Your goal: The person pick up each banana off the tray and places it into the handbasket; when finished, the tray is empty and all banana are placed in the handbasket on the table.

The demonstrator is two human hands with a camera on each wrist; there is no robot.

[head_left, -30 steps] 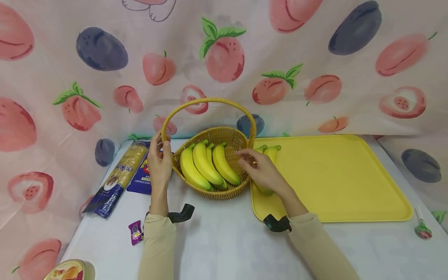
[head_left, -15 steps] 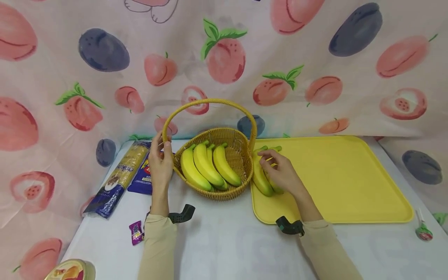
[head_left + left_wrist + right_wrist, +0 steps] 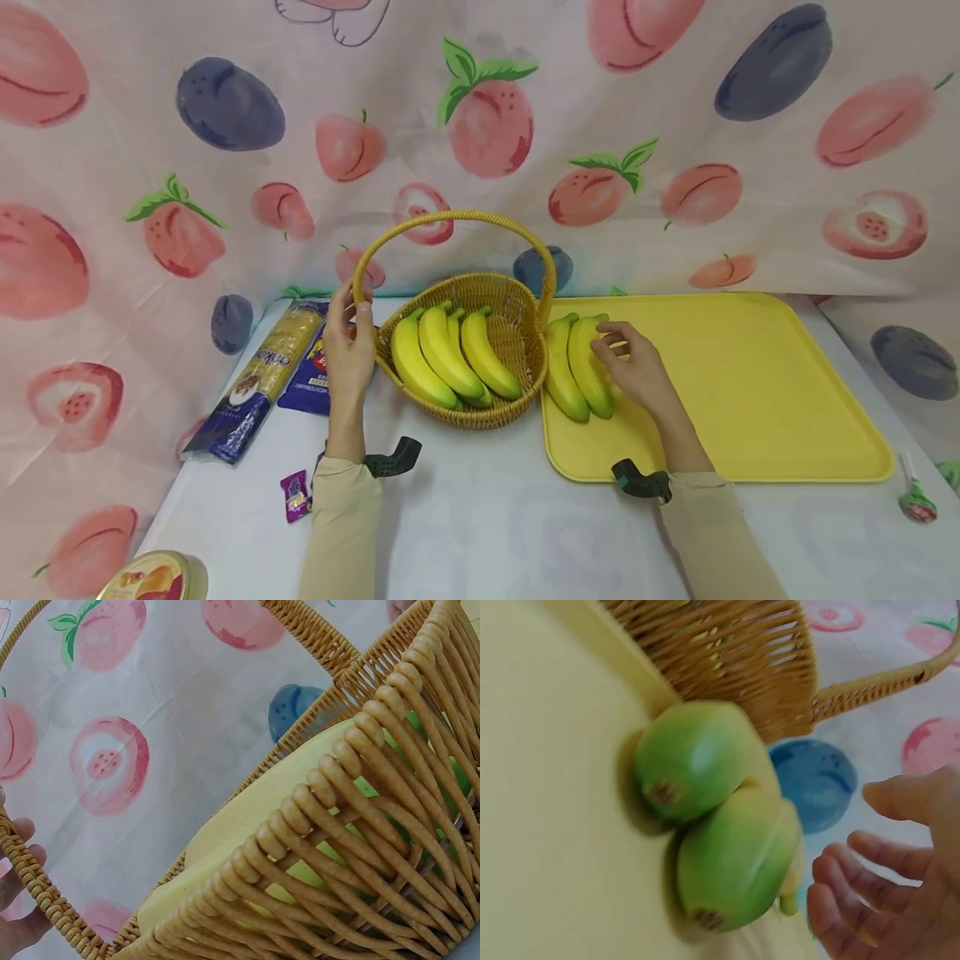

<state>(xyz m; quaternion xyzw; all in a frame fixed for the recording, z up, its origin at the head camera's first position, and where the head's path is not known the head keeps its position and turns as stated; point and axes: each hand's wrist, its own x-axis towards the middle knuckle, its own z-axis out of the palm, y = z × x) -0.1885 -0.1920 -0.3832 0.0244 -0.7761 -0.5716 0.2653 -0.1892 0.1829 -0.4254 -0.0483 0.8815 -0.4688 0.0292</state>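
Observation:
A wicker basket [image 3: 480, 423] with a tall handle stands mid-table, holding several yellow-green bananas [image 3: 448, 354]. At the left base of its handle [image 3: 360, 271], my left hand [image 3: 351, 342] holds on with fingers bent round it; the left wrist view shows those fingertips [image 3: 26, 855] partly behind the wicker. Two more bananas [image 3: 579, 367] lie side by side on the yellow tray [image 3: 735, 383], just right of the basket. My right hand [image 3: 637, 367] hovers at their right side, fingers loosely bent and holding nothing. In the right wrist view, a gap separates this hand [image 3: 900, 877] from the bananas [image 3: 739, 859].
Left of the basket lie a long pasta packet [image 3: 258, 379] and a blue snack bag [image 3: 307, 379]. A purple wrapped candy [image 3: 295, 497] sits near my left wrist, a round tin [image 3: 146, 577] at the front left. A lollipop [image 3: 917, 503] lies right of the tray. Fruit-print cloth [image 3: 480, 192] hangs behind.
My right hand has drawn back to the right, from the basket's right rim across the two bananas on the tray, which now show fully. My left hand stays on the handle.

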